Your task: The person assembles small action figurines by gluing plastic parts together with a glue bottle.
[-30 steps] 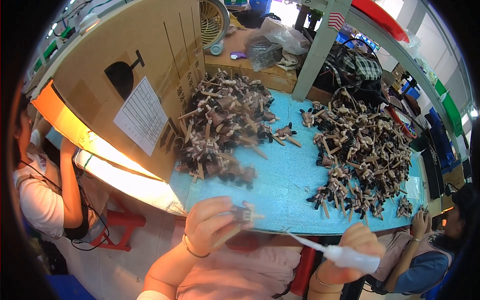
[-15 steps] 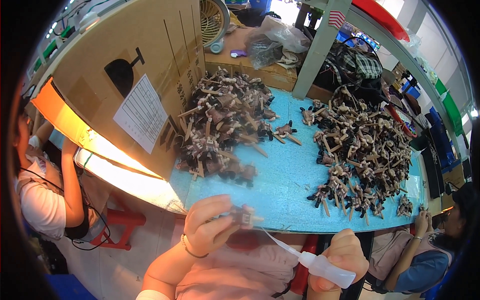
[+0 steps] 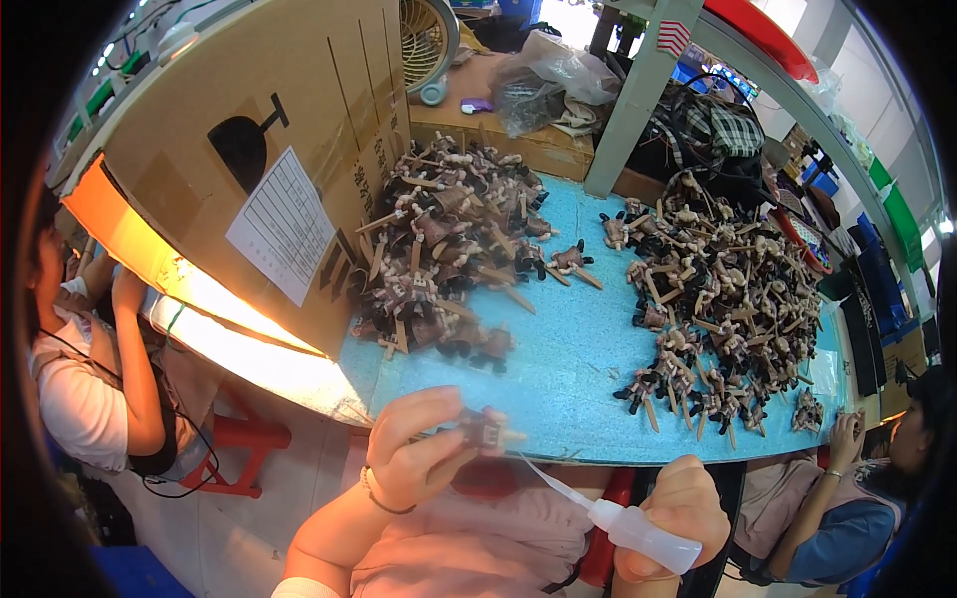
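My left hand (image 3: 417, 448) is closed on a small brown figurine (image 3: 483, 431), held just over the table's near edge, with a pale peg sticking out on its right. My right hand (image 3: 686, 513) wraps round a translucent white squeeze bottle (image 3: 643, 533). The bottle's long thin nozzle slants up and left, its tip close beside the figurine's peg; I cannot tell whether they touch. Beyond my hands, one heap of similar figurines (image 3: 449, 239) lies against the carton, and a second heap of figurines with dark limbs (image 3: 733, 309) covers the right side. Many have flat wooden sticks.
A blue-covered table (image 3: 568, 374) lies before me. On its left stands a large cardboard carton (image 3: 269, 130); a grey metal post (image 3: 638, 110) rises at the back. A fan (image 3: 427, 45) and plastic bags (image 3: 553, 85) are behind. People sit at left (image 3: 95, 399) and right (image 3: 837, 518).
My right hand and the squeeze bottle have shifted slightly left. My left hand and the figurine stay nearly still. The person at left has moved their arms a little.
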The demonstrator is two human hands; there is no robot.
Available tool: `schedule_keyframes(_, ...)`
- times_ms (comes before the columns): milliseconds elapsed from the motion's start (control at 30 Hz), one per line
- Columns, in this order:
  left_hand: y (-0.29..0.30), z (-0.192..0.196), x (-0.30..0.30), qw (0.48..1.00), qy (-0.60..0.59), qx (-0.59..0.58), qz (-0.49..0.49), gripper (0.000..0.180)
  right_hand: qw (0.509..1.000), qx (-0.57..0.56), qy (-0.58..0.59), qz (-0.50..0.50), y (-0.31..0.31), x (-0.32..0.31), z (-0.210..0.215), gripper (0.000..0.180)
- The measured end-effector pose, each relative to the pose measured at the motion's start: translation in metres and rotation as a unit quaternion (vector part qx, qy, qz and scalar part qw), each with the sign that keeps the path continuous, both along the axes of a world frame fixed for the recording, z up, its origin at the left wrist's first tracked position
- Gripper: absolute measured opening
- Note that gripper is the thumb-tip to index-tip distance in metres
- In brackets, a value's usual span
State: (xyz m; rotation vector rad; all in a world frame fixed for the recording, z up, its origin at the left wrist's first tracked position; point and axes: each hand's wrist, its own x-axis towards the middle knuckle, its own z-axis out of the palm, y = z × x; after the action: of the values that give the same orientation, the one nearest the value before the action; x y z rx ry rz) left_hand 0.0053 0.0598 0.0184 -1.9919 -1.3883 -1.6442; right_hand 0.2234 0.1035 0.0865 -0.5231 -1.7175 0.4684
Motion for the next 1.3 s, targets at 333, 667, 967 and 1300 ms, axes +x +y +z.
schedule_keyframes(333, 0.000, 0.001, 0.000, 1.000, -0.022, -0.008, -0.009, 0.054, 0.997, 0.003, 0.072, -0.017, 0.001, 0.001, -0.007, 0.051)
schedule_keyframes(667, 0.002, 0.000, 0.001, 0.997, -0.069, -0.014, -0.021, 0.052, 0.999, -0.004, 0.045, 0.019, 0.001, 0.000, -0.006, 0.051)
schedule_keyframes(967, 0.002, -0.011, 0.004, 0.987, -0.150, -0.037, -0.052, 0.045, 0.999, 0.005, 0.028, 0.015, 0.002, -0.003, -0.001, 0.051)
schedule_keyframes(1300, 0.003, -0.011, 0.006, 0.971, -0.214, -0.061, -0.093, 0.037, 0.999, -0.032, 0.033, -0.008, 0.001, -0.001, -0.011, 0.052)
